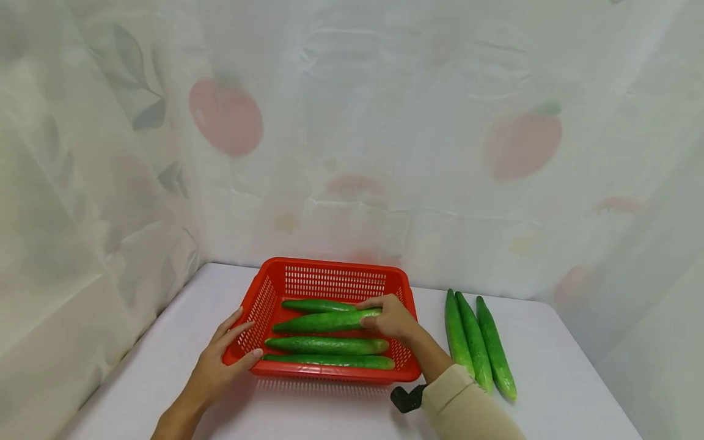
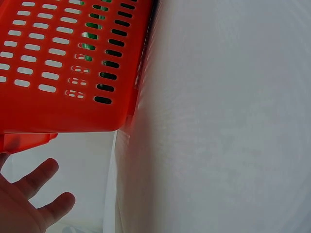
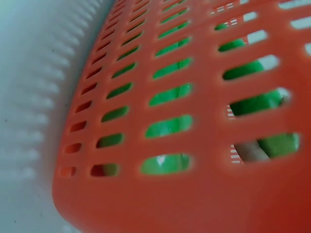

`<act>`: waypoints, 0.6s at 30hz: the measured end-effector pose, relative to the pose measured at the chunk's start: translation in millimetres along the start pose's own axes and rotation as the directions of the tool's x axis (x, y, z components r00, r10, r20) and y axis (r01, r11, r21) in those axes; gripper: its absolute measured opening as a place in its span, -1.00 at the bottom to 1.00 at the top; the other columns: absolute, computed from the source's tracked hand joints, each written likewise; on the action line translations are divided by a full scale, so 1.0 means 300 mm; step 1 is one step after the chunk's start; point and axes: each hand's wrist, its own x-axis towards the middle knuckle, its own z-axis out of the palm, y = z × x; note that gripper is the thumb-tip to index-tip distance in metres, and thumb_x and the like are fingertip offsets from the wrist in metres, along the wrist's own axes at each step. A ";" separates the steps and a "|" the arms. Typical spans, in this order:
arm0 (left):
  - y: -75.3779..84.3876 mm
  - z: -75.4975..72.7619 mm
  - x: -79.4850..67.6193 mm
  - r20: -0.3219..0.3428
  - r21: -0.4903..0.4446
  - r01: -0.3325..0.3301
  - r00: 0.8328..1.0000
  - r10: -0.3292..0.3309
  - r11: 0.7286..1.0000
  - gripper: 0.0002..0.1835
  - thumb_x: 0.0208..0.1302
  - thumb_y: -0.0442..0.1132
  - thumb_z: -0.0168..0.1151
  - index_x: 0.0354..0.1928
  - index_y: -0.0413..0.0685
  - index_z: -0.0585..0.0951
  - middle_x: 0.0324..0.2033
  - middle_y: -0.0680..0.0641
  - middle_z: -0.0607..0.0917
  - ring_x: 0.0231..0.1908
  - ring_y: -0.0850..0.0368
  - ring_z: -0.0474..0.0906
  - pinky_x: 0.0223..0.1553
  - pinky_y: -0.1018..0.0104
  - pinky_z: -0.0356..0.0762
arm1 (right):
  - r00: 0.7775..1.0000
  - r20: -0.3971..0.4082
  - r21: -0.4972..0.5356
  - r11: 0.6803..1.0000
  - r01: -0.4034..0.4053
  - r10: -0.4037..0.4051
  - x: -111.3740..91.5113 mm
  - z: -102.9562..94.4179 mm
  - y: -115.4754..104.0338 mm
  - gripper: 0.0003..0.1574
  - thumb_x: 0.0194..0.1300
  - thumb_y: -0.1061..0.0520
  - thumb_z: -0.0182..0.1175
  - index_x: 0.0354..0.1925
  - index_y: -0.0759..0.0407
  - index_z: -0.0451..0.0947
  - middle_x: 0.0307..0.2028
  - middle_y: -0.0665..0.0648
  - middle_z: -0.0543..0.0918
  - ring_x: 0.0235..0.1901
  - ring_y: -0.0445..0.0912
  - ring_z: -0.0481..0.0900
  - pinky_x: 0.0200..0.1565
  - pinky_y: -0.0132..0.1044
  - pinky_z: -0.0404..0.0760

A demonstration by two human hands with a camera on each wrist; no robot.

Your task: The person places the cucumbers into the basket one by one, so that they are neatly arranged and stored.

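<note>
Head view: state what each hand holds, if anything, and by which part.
The right hand holds one cucumber near its paler right end, within the red basket. The left hand, spread at the basket's left side, shows no clear grip.

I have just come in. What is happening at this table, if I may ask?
A person's right hand grips the right end of a cucumber in a red basket. The left hand, fingers spread, is at the basket's left end. Three other cucumbers lie in the basket, and three more lie on the table, to its right.
</note>
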 end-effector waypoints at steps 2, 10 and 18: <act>0.000 0.000 -0.001 0.001 -0.006 0.002 1.000 -0.002 1.000 -0.42 0.13 -0.15 0.44 0.22 -0.01 0.53 0.41 0.08 0.18 0.33 -0.08 0.12 0.07 -0.24 0.20 | 1.000 0.012 0.028 1.000 -0.013 0.012 -0.003 0.001 -0.003 -0.64 0.13 0.39 0.24 -0.05 0.40 0.64 -0.20 0.20 0.65 -0.32 -0.03 0.57 -0.26 -0.15 0.60; 0.002 -0.001 -0.002 0.009 0.000 0.014 1.000 -0.014 1.000 -0.42 0.16 -0.13 0.42 0.23 -0.05 0.52 0.42 0.09 0.17 0.34 -0.08 0.11 0.07 -0.22 0.21 | 0.996 0.034 0.141 0.987 -0.080 0.076 -0.010 0.006 -0.013 -0.67 0.16 0.47 0.16 -0.06 0.50 0.58 -0.14 0.31 0.61 -0.23 0.09 0.64 -0.27 0.05 0.62; 0.003 -0.002 -0.003 0.011 0.048 0.033 0.999 -0.034 0.998 -0.42 0.18 -0.08 0.40 0.24 0.00 0.52 0.42 0.13 0.17 0.33 0.02 0.14 0.08 0.29 0.26 | 0.994 0.024 0.147 0.983 -0.112 0.110 0.000 0.012 -0.002 -0.68 0.21 0.48 0.11 -0.04 0.56 0.53 -0.09 0.44 0.56 -0.18 0.24 0.60 -0.29 0.11 0.61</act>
